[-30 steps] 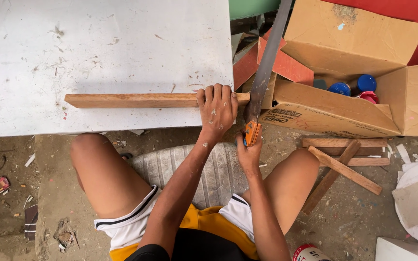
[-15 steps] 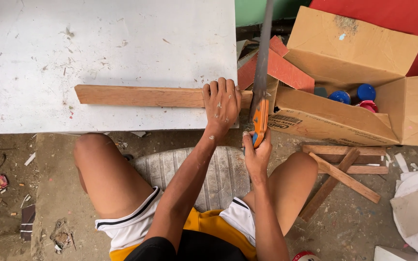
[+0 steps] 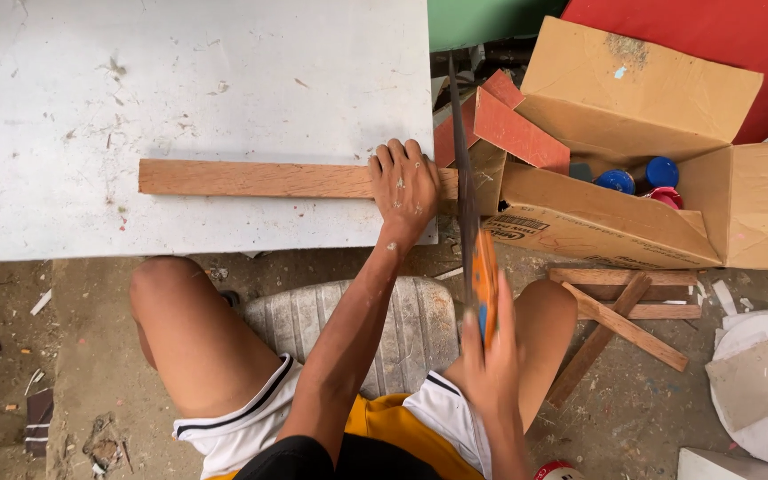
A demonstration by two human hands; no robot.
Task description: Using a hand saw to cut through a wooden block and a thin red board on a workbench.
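Observation:
A long reddish wooden strip (image 3: 260, 179) lies across a white table (image 3: 188, 80), its right end jutting past the table's edge. My left hand (image 3: 404, 187) presses flat on the strip near that edge. A handsaw (image 3: 466, 178) with a dark blade and orange handle stands edge-on just right of my left hand, its blade crossing the strip's overhanging end. My right hand (image 3: 489, 356) is wrapped around the orange handle, low between my knees and blurred.
An open cardboard box (image 3: 633, 169) with blue and red lids inside sits to the right. Loose wooden slats (image 3: 624, 307) lie on the dirt floor beside it. A white round board (image 3: 762, 387) rests at the lower right. My bare knees flank a ribbed seat (image 3: 357, 324).
The saw has been drawn back towards me, and my right hand has dropped lower between my knees. My left hand stays pressed on the strip.

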